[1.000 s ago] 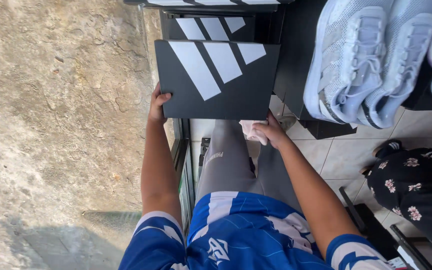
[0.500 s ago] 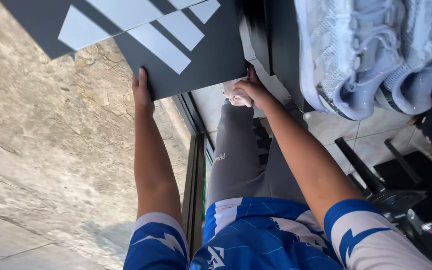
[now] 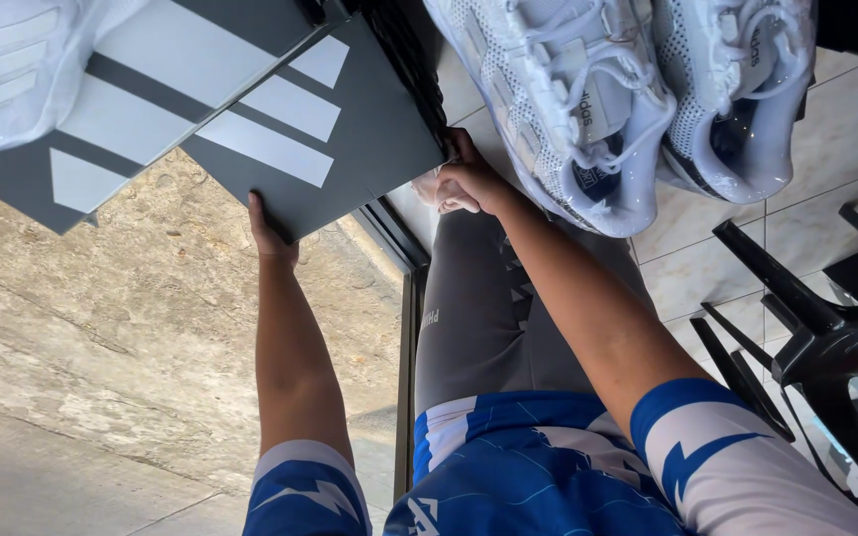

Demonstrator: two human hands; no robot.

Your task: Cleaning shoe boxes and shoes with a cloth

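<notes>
Nearest to us, both forearms run forward from the blue and white sleeves, with grey trousers between them.

We note the left hand [image 3: 272,230] at the near corner of the dark box [image 3: 350,149]. Its fingers lie flat against the box edge, the thumb side hidden beneath; it is pressed to the box, though we cannot tell how far it wraps under.

The right hand [image 3: 469,181] sits at the box's right edge, fingers curled inward around that edge. It is closed on the box, and a pale, crumpled bit shows just beside the knuckles; what it is we cannot tell.

The box lies directly ahead of both hands and between them, tilted in view. Its long axis runs from the upper left down toward the right hand, so the hands hold it across one near end. Both hands touch it; neither is nearer.

Beyond it, a second box [image 3: 131,109] of the same dark colour with white stripes overlaps the first at upper left, apparently lying over it.

Farther right, a pair of white shoes [image 3: 638,99] rests just beyond the right hand, soles away from us, close to the wrist but apart from it. A black frame [image 3: 806,328] stands well to the right on the tiled floor [image 3: 846,129].
</notes>
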